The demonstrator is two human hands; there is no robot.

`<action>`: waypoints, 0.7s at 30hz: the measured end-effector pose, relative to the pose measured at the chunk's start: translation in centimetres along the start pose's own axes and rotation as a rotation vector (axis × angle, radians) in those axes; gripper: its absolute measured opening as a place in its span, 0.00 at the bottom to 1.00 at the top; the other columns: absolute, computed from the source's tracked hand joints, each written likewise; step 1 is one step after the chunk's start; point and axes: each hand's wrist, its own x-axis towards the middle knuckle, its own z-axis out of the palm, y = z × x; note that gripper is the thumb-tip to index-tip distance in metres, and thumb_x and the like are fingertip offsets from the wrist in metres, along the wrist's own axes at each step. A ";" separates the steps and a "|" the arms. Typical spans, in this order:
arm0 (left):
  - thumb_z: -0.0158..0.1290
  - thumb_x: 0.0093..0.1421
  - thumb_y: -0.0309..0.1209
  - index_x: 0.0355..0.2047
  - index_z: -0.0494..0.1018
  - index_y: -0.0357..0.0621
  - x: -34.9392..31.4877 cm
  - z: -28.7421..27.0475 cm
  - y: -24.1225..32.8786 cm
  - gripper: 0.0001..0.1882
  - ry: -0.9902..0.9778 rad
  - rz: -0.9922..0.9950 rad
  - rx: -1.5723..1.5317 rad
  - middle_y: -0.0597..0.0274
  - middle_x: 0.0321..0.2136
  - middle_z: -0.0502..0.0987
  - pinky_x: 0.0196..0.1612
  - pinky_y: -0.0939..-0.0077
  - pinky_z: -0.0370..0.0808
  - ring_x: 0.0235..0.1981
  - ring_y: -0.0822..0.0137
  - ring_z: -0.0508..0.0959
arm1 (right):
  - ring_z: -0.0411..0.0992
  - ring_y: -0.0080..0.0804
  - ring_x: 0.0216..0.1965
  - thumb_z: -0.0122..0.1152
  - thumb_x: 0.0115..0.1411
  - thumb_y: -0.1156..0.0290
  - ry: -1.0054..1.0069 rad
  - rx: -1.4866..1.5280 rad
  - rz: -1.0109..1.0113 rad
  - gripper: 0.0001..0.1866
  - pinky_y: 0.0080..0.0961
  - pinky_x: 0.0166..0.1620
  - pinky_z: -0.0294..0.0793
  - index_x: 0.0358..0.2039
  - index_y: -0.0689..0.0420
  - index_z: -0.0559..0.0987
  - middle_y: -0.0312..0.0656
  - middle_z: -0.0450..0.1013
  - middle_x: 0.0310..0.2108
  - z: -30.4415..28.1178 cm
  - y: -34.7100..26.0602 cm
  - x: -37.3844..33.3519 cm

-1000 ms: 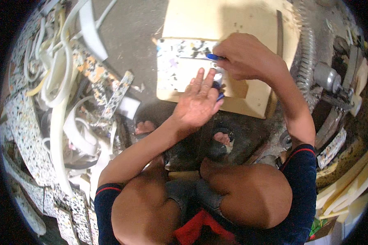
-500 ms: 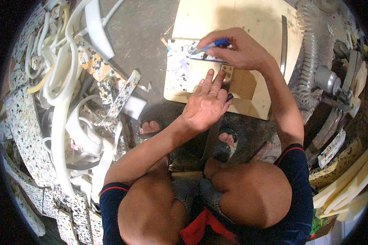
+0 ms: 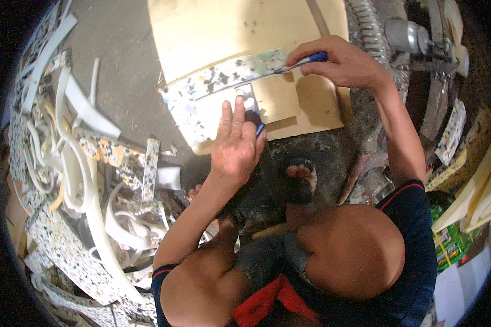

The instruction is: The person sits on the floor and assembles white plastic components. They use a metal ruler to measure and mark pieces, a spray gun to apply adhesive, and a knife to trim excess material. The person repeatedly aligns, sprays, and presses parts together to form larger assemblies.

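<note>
My right hand (image 3: 341,62) pinches a slim, pen-like tool with a blue end (image 3: 317,56), its thin tip slanting down-left onto speckled foam. Beneath lies a strip of multicoloured speckled foam (image 3: 218,76) on a pale wooden board (image 3: 202,30). My left hand (image 3: 234,152) presses down with its index and middle fingers stretched out, over a small shiny metal plate (image 3: 246,95). Beside its thumb a small blue piece (image 3: 260,129) sticks out; its kind cannot be made out. A dark line runs along the foam's lower edge, above a pale flat piece.
White foam strips (image 3: 87,163) and speckled foam offcuts (image 3: 65,250) pile up at the left. Right of the board stand a coiled clear hose (image 3: 367,24) and a grey metal machine part (image 3: 406,37). Yellowish foam slabs (image 3: 477,191) lean at the far right.
The view has shifted, so the board appears further left. My right hand has moved rightward along the foam with the pen-like tool. My left hand still presses on the same spot.
</note>
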 end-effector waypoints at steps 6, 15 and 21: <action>0.57 0.66 0.35 0.36 0.71 0.35 0.0 -0.4 0.1 0.14 -0.073 -0.031 -0.029 0.35 0.65 0.64 0.53 0.53 0.79 0.64 0.36 0.68 | 0.71 0.20 0.32 0.61 0.63 0.71 0.233 -0.192 0.091 0.12 0.24 0.37 0.72 0.46 0.61 0.82 0.39 0.80 0.33 -0.6 0.1 -5.1; 0.58 0.65 0.32 0.48 0.76 0.37 -0.6 -1.9 0.1 0.14 0.044 -0.090 -0.304 0.40 0.59 0.72 0.55 0.54 0.76 0.58 0.41 0.74 | 0.73 0.17 0.35 0.61 0.67 0.69 0.491 0.162 -0.099 0.12 0.19 0.41 0.74 0.48 0.61 0.82 0.35 0.80 0.35 7.5 -5.3 -12.0; 0.57 0.66 0.31 0.54 0.76 0.40 -6.2 -7.1 5.4 0.17 0.218 0.059 -0.402 0.47 0.50 0.80 0.54 0.65 0.76 0.51 0.54 0.81 | 0.74 0.17 0.32 0.62 0.66 0.69 0.695 0.518 -0.331 0.11 0.18 0.36 0.75 0.46 0.60 0.81 0.35 0.79 0.31 15.3 -9.8 -17.7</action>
